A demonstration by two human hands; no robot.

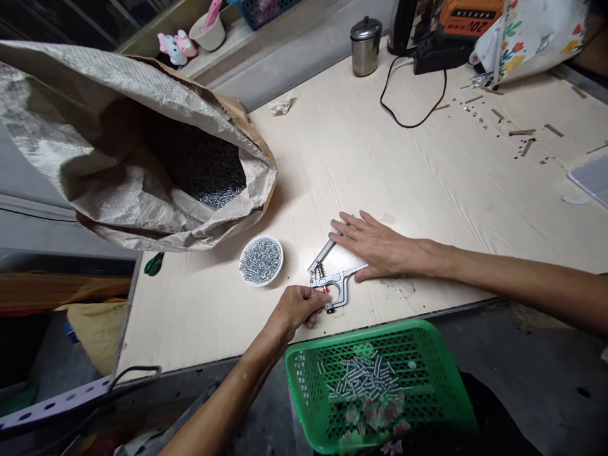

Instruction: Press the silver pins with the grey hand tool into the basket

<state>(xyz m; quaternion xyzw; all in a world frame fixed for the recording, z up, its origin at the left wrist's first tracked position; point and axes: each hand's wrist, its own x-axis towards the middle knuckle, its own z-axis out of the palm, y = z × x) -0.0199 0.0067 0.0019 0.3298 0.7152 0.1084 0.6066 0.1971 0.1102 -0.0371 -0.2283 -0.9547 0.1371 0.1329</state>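
Observation:
A pair of silver snap-fastener pliers lies on the table, its handles spread apart and a spring and a red tip near its jaw. My right hand rests over the handles with fingers stretched out flat. At the jaw, my left hand has its thumb and fingers pinched together; whatever sits between them is hidden. Just left of the pliers is a white bowl full of small metal, spring-like parts. Below the table edge, a green basket contains a loose pile of similar, longer-looking metal pieces.
A large woven sack of dark metal parts gapes at the left. Toward the back stand a lidded steel canister, a black cable and a floral bag. Small scraps litter the right side. Green-handled scissors lie by the left edge.

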